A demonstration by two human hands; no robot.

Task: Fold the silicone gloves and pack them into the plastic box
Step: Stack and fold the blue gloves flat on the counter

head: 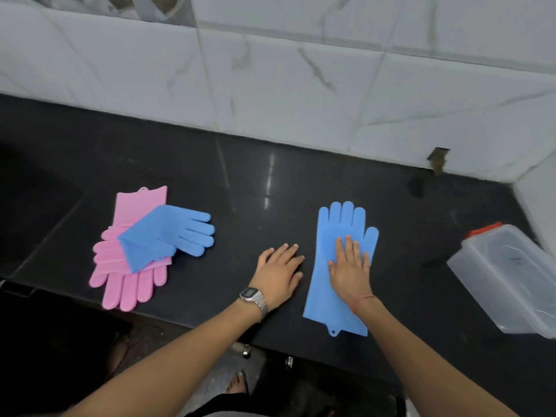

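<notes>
Your right hand lies flat and open, palm down on the blue glove, which lies spread on the dark counter, fingers toward the wall. Your left hand rests open on the counter just beside that glove, grasping nothing. A second blue glove lies across the pink gloves at left, well apart. The plastic box lies tilted at right, its red lid at the far end.

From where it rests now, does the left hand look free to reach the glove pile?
Probably yes. The left hand lies flat on bare counter, holding nothing, and only open counter separates it from the glove pile. The right hand pins the other blue glove.
</notes>
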